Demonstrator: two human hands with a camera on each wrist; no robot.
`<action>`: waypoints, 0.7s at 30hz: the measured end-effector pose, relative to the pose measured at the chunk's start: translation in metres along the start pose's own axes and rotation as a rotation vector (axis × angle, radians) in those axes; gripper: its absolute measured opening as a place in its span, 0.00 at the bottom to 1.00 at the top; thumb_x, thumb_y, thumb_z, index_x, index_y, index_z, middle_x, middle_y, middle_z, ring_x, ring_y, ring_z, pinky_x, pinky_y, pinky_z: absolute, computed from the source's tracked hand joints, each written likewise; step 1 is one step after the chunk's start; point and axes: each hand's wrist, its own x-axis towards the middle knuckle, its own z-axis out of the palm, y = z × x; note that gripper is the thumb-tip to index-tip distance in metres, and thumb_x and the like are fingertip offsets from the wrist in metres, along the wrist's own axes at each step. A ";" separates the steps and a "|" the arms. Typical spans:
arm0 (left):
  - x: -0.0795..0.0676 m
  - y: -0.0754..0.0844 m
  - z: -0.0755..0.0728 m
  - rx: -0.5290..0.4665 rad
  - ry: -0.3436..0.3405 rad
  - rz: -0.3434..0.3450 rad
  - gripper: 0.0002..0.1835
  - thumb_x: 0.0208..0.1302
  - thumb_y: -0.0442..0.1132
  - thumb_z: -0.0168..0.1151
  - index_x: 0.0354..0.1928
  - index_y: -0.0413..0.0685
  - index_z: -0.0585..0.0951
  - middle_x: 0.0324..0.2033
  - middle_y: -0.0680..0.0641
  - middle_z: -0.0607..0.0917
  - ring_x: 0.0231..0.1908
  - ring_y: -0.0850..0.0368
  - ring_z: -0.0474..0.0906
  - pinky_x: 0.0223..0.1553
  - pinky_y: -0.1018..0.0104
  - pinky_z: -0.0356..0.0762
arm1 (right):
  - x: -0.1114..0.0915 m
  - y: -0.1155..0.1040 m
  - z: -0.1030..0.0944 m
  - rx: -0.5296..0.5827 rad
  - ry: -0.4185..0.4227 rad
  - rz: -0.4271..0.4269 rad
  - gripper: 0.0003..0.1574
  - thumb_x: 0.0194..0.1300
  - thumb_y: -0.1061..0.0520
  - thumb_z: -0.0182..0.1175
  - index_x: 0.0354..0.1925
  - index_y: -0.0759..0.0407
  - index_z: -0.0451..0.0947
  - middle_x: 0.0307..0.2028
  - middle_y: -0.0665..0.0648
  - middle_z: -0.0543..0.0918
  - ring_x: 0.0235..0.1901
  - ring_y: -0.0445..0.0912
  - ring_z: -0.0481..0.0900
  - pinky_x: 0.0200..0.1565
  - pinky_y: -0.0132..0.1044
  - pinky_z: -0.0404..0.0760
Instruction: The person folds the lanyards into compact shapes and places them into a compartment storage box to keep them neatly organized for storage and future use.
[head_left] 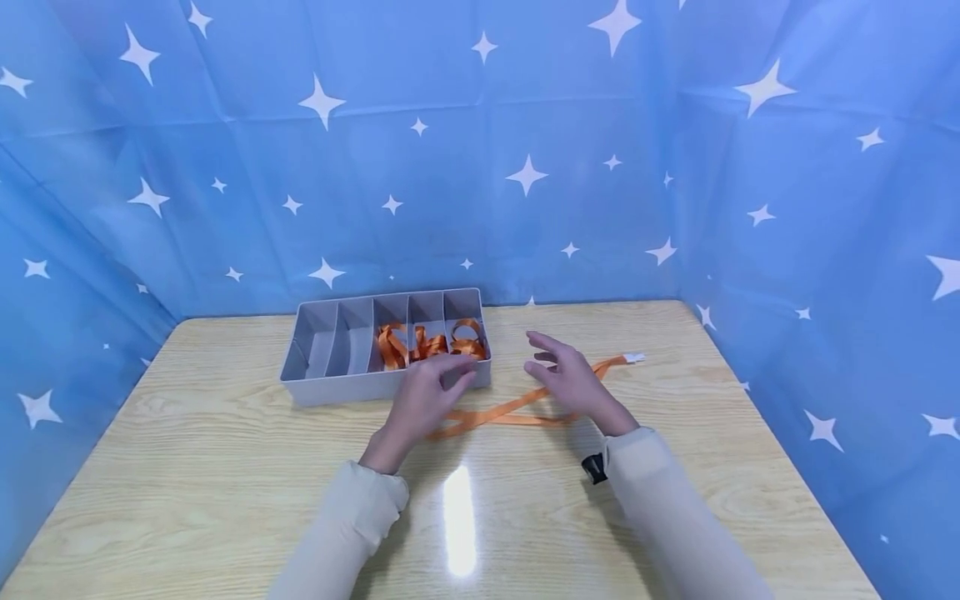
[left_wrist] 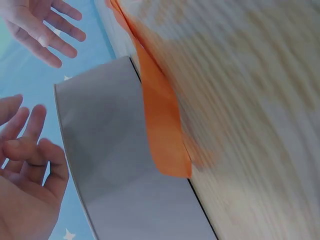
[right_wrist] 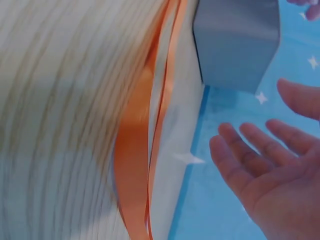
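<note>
A long orange lanyard (head_left: 517, 407) lies loosely looped on the table, with a white end piece (head_left: 633, 358) toward the right. My left hand (head_left: 429, 393) is over the lanyard's left end, in front of the box. Its fingers are loosely bent and hold nothing. Over the right part of the lanyard is my right hand (head_left: 564, 375), fingers spread and relaxed, thumb apart, nothing in it. Behind the left hand stands a grey divided box (head_left: 345, 388). Orange ribbon coils (head_left: 392, 346) fill its three right compartments; the left hand partly hides the front there.
The box stands near the back edge of the pale wooden table (head_left: 225, 483). A blue curtain (head_left: 420, 200) with white stars hangs behind the table and along both sides. A small black device (head_left: 594, 468) is at the right wrist.
</note>
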 end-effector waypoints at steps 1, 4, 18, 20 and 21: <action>0.000 0.001 0.001 -0.002 -0.027 0.000 0.12 0.64 0.36 0.69 0.49 0.45 0.87 0.43 0.50 0.89 0.40 0.58 0.84 0.44 0.61 0.81 | -0.001 0.001 -0.002 -0.011 0.006 -0.004 0.35 0.76 0.59 0.54 0.75 0.64 0.56 0.71 0.70 0.62 0.67 0.66 0.65 0.62 0.58 0.70; 0.001 0.004 0.003 0.010 -0.118 -0.009 0.13 0.64 0.39 0.69 0.50 0.46 0.87 0.45 0.50 0.88 0.46 0.57 0.85 0.48 0.60 0.81 | -0.004 0.001 -0.007 -0.043 0.020 -0.002 0.35 0.75 0.60 0.55 0.74 0.65 0.58 0.70 0.70 0.64 0.64 0.66 0.68 0.58 0.57 0.74; 0.004 0.002 0.017 -0.005 -0.328 -0.082 0.21 0.64 0.43 0.70 0.56 0.44 0.84 0.47 0.46 0.88 0.52 0.53 0.81 0.55 0.54 0.76 | -0.023 0.011 -0.026 -0.133 -0.011 0.044 0.36 0.72 0.61 0.59 0.73 0.63 0.60 0.69 0.70 0.66 0.22 0.49 0.76 0.24 0.37 0.75; 0.005 0.000 0.018 -0.004 -0.342 -0.090 0.21 0.63 0.43 0.70 0.57 0.45 0.83 0.46 0.45 0.88 0.51 0.52 0.81 0.54 0.54 0.76 | -0.027 0.013 -0.029 -0.128 -0.042 0.057 0.37 0.71 0.62 0.59 0.74 0.62 0.60 0.69 0.70 0.66 0.14 0.45 0.66 0.22 0.37 0.71; 0.005 -0.002 0.019 -0.001 -0.353 -0.096 0.22 0.63 0.43 0.71 0.57 0.45 0.83 0.46 0.45 0.88 0.51 0.52 0.81 0.54 0.54 0.76 | -0.028 0.014 -0.030 -0.128 -0.059 0.059 0.38 0.71 0.63 0.60 0.74 0.62 0.60 0.69 0.70 0.66 0.12 0.44 0.61 0.21 0.36 0.70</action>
